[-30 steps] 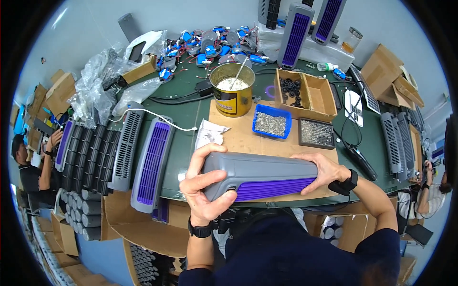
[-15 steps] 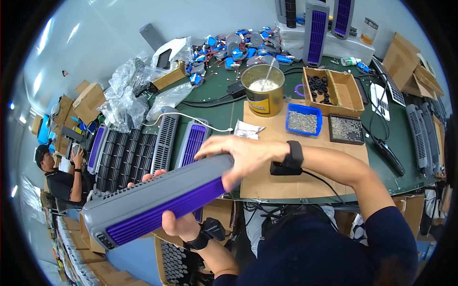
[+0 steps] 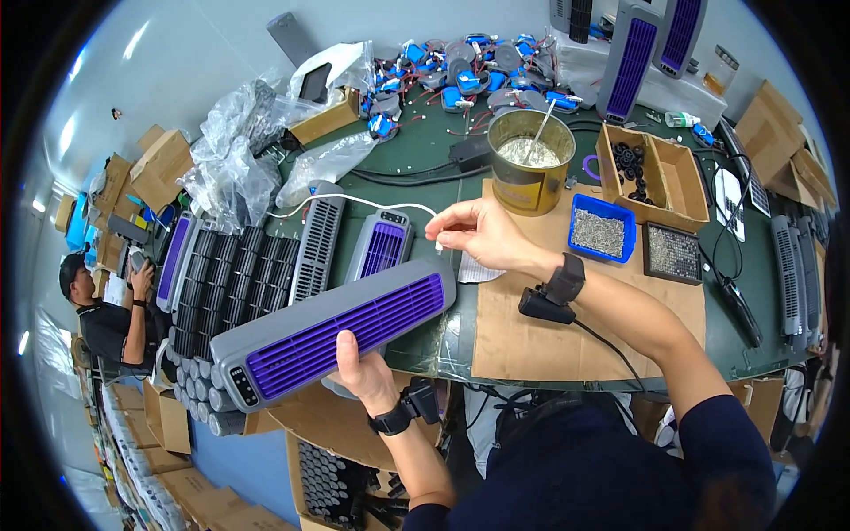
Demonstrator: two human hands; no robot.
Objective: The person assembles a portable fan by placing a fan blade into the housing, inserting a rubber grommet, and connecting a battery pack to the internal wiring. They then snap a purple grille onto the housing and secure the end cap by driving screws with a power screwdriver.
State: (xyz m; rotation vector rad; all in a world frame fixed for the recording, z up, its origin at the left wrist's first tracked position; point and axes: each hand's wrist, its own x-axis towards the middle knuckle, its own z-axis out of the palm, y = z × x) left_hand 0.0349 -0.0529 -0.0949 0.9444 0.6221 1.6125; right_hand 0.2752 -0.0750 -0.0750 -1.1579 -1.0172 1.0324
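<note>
A small grey tower fan (image 3: 332,341) with a purple slatted grille lies tilted in my left hand (image 3: 367,380). The thumb presses on the grille, and the other fingers are hidden behind the housing. Dark control buttons show at the fan's lower left end. Just above its upper right end, my right hand (image 3: 485,237) pinches the plug end of a white cable (image 3: 354,197). The light plug tip points down toward the fan's end, apart from it as far as I can see. Another purple-grilled fan (image 3: 382,248) lies on the table behind.
Black slatted rollers (image 3: 235,283) and grey housings line the left. A tin of white paste (image 3: 529,196), a blue tray of small metal parts (image 3: 602,246) and a divided cardboard box (image 3: 677,181) stand right of centre. A person (image 3: 111,305) works at far left.
My right hand has left the fan's end and taken hold of the white cable's end. The fan has turned so its grille faces up more. The whole view has shifted slightly.
</note>
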